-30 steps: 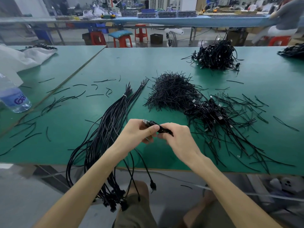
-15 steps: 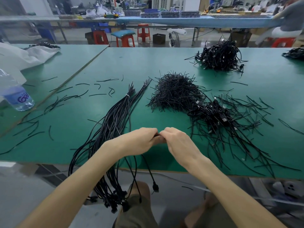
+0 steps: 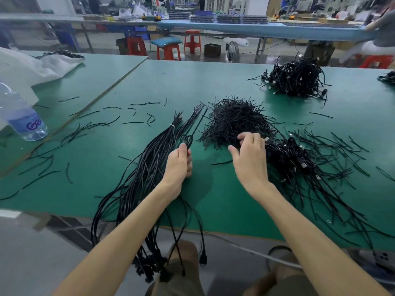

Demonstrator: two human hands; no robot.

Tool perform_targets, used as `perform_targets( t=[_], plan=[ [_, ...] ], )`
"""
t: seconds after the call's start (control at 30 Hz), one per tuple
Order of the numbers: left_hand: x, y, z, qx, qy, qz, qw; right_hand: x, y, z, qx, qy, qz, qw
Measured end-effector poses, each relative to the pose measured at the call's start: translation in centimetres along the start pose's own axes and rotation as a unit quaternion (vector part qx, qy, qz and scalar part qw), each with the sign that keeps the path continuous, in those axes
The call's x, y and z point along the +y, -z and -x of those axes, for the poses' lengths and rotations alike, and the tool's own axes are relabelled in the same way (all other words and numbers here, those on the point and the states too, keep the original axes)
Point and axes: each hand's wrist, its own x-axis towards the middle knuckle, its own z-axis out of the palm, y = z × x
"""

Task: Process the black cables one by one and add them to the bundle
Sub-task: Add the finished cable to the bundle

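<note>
My left hand (image 3: 178,165) grips a black cable (image 3: 187,141) that loops above its fingers, points away across the table and trails down over the table's front edge. It lies beside the long bundle of black cables (image 3: 149,165), tied with a white band near the far end. My right hand (image 3: 250,159) hovers with loosely spread fingers, holding nothing, over the near edge of a mound of short black ties (image 3: 233,120). Just right of that hand lies a heap of coiled black cables (image 3: 292,159) with plugs.
The green table (image 3: 213,82) carries scattered short black ties at left and right. A water bottle (image 3: 21,116) lies at the far left beside white plastic sheeting (image 3: 32,67). Another cable heap (image 3: 297,77) sits at the back right. Plug ends of the bundle hang over the front edge.
My hands were together working on one cable near the table's front. They have parted: the left carried the cable left toward the bundle, the right let go and reached forward to the tie mound.
</note>
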Motion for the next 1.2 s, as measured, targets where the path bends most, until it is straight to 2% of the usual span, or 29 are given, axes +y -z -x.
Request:
perform_targets(
  t=[0.13,0.27,0.67,0.9,1.03,1.2],
  plan=[
    [-0.4,-0.2,0.6,-0.032,-0.041,-0.027,0.998,0.1,-2.0,-1.5,-0.077,-0.047,0.049,0.995],
    [-0.4,-0.4,0.9,-0.034,-0.061,-0.063,0.996,0.2,-3.5,-2.2,-0.104,-0.091,0.062,0.988],
    [-0.7,-0.4,1.0,-0.023,-0.066,-0.103,0.992,0.8,-4.4,-1.9,-0.029,-0.095,-0.015,0.995],
    [-0.9,-0.4,1.1,-0.028,-0.070,-0.113,0.991,1.4,-5.2,-1.8,-0.048,-0.070,0.045,0.995],
    [-1.1,-0.4,1.0,-0.029,-0.073,-0.117,0.990,1.5,-5.3,-1.9,-0.037,-0.074,0.008,0.997],
    [-1.0,-0.4,0.9,-0.031,-0.071,-0.120,0.990,1.8,-4.5,-1.8,-0.040,-0.116,-0.110,0.986]
  ],
)
